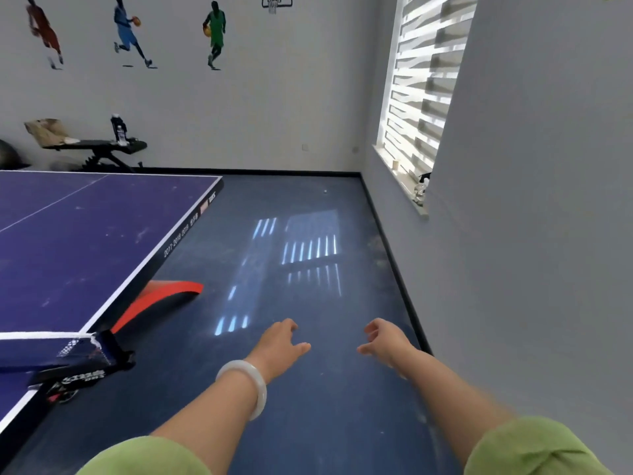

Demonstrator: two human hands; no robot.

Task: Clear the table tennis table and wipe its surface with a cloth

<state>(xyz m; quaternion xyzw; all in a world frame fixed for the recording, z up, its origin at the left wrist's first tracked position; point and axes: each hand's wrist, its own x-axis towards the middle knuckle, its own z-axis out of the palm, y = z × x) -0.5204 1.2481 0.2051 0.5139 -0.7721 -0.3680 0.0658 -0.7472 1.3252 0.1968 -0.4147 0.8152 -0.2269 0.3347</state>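
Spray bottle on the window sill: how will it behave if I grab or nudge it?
The spray bottle looks like clear plastic, so probably light and stiff, maybe slick. It stands upright and narrow on the window sill, so a sideways nudge could tip it.

Both arms reach forward, left forearm (205,416) and right forearm (455,395) bare, green sleeves (534,447) ending near the elbows. Left grip (279,344) back up, fingers (289,325) loosely curled, thumb out to the right, holding nothing. White bangle (245,389) on the left wrist. Right grip (385,341) turned inward, loosely curled, holding nothing. Grips apart, not touching.
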